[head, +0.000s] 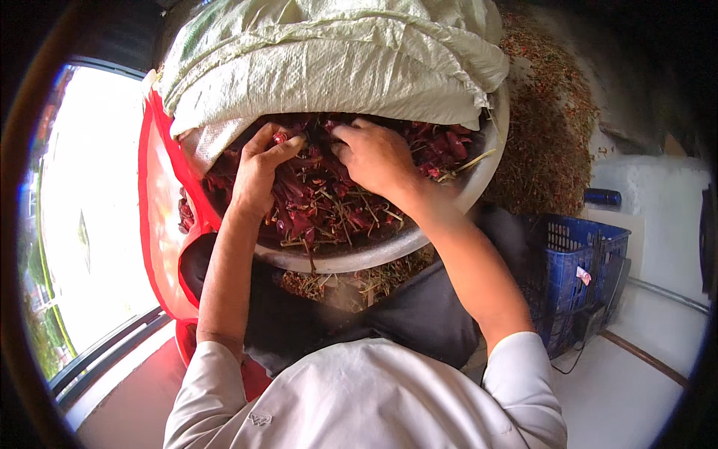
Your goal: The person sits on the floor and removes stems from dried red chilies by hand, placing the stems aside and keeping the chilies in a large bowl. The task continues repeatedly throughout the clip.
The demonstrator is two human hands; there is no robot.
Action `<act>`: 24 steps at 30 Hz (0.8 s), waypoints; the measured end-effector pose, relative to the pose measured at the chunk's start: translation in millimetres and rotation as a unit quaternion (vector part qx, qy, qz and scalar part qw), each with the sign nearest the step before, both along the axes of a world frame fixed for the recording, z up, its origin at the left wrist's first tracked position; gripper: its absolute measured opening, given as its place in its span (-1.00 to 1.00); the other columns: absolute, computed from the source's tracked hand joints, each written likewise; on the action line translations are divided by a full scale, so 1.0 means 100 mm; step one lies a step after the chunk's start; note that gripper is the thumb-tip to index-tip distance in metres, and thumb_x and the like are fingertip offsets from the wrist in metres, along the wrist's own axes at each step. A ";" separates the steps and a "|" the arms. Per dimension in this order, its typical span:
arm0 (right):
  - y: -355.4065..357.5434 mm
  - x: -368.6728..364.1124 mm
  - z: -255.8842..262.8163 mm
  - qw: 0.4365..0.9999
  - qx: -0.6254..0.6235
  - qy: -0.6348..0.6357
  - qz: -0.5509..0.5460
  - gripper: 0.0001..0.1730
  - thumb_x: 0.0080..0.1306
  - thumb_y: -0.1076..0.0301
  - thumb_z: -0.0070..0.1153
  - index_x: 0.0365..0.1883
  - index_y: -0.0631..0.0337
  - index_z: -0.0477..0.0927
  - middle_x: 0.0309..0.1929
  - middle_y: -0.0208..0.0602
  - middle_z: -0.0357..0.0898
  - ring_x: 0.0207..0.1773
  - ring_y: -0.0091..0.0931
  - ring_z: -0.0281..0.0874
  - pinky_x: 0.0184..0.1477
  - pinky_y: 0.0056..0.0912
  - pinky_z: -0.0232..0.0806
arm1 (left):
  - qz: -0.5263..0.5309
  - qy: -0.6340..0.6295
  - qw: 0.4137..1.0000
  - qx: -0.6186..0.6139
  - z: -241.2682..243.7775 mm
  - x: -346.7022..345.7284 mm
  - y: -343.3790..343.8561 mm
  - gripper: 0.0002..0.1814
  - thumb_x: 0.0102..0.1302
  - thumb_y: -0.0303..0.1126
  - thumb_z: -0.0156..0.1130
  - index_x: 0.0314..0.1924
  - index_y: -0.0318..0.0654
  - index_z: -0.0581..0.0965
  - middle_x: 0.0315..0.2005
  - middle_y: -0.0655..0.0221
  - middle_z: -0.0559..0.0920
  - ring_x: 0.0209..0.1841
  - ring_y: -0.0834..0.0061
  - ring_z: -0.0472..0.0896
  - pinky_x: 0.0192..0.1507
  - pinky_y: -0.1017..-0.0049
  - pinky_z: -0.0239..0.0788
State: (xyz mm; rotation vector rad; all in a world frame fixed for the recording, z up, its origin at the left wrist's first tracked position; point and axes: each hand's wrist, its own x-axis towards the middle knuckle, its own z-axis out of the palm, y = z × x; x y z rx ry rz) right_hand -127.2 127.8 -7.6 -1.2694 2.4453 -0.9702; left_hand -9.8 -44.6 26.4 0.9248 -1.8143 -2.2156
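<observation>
A wide metal basin in front of me holds a heap of dark red roselle calyces mixed with thin stalks. Over its far side lies a white woven sack, its folded mouth opening towards me onto the calyces. My left hand pinches a small bright red piece of roselle between thumb and fingers. To its right, my right hand reaches into the heap just under the sack's edge, fingers bent. Its fingertips are partly among the dark calyces, so whether they hold anything is unclear.
A red-edged mesh bag hangs at the left, beside a bright window. Plant debris is piled on the floor at the right. Nearer me on that side stands a blue plastic crate. More stalks lie below the basin between my legs.
</observation>
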 end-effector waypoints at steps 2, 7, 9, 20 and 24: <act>-0.09 -0.08 -0.23 0.997 0.008 0.072 -0.015 -0.72 0.35 0.12 0.18 -0.10 0.07 0.68 -0.22 0.03 0.68 -0.11 0.01 0.64 -0.05 0.05 0.49 | -0.009 0.012 1.000 -0.013 0.02 -0.06 0.03 -0.94 0.31 -0.50 0.27 -0.21 -0.26 0.60 -0.36 0.50 0.62 -0.31 0.66 0.56 -0.15 0.59 0.41; -0.16 0.01 -0.42 0.996 0.082 0.033 0.006 -0.67 0.28 0.21 0.26 0.00 0.05 0.65 -0.18 -0.02 0.65 -0.04 0.00 0.62 0.00 0.04 0.48 | -0.031 0.003 0.998 -0.060 0.01 -0.03 -0.02 -0.94 0.31 -0.46 0.31 -0.26 -0.25 0.60 -0.44 0.53 0.59 -0.37 0.67 0.50 -0.21 0.63 0.32; -0.09 -0.02 -0.42 0.993 0.104 0.052 0.021 -0.71 0.30 0.23 0.26 -0.04 0.11 0.65 -0.17 -0.03 0.66 -0.08 0.03 0.62 -0.02 0.06 0.49 | -0.043 -0.004 0.997 -0.062 -0.02 0.00 -0.09 -0.93 0.31 -0.44 0.32 -0.28 -0.26 0.60 -0.45 0.54 0.58 -0.39 0.68 0.48 -0.24 0.63 0.28; 0.31 -0.07 -0.04 0.763 -0.217 -0.598 -0.117 -0.83 0.42 0.41 0.20 -0.07 0.24 0.57 -0.08 -0.39 0.52 -0.10 -0.53 0.57 0.00 -0.27 0.59 | -0.111 -0.043 0.986 -0.113 0.01 -0.01 0.14 -0.83 0.24 -0.44 0.34 -0.18 -0.31 0.65 -0.36 0.50 0.62 -0.30 0.67 0.51 -0.15 0.61 0.33; 0.30 -0.05 -0.10 0.733 -0.285 -0.600 -0.150 -0.79 0.39 0.48 0.18 -0.05 0.38 0.58 -0.15 -0.31 0.53 -0.16 -0.49 0.60 -0.08 -0.32 0.64 | -0.076 -0.041 0.990 -0.113 -0.02 -0.01 0.14 -0.79 0.23 -0.45 0.34 -0.12 -0.32 0.66 -0.30 0.46 0.65 -0.26 0.64 0.53 -0.13 0.60 0.35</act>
